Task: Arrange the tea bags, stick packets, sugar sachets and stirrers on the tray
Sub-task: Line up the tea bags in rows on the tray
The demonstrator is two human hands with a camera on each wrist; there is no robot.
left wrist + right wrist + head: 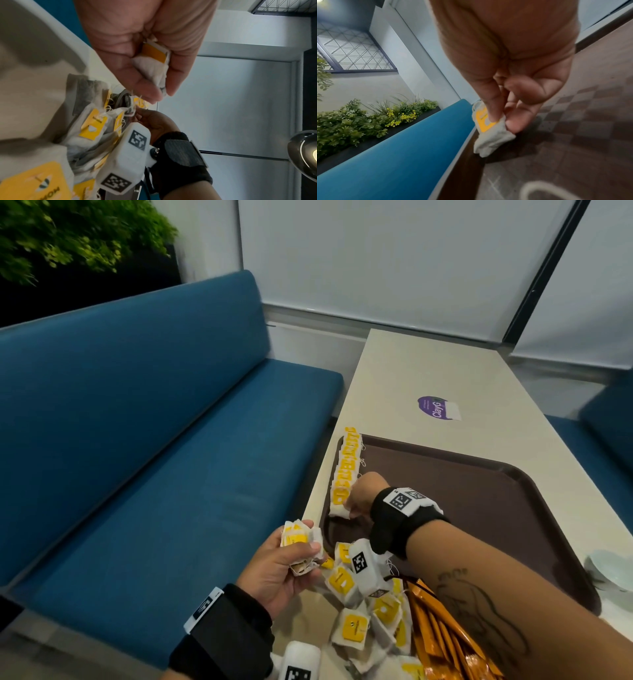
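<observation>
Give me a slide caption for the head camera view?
Right hand adds a tea bag to the row along the tray edge; left hand holds more.

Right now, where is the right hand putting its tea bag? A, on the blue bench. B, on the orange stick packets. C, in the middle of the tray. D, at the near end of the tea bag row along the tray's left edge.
D: the right hand pinches a tea bag at the near end of the row lining the tray's left edge.
</observation>
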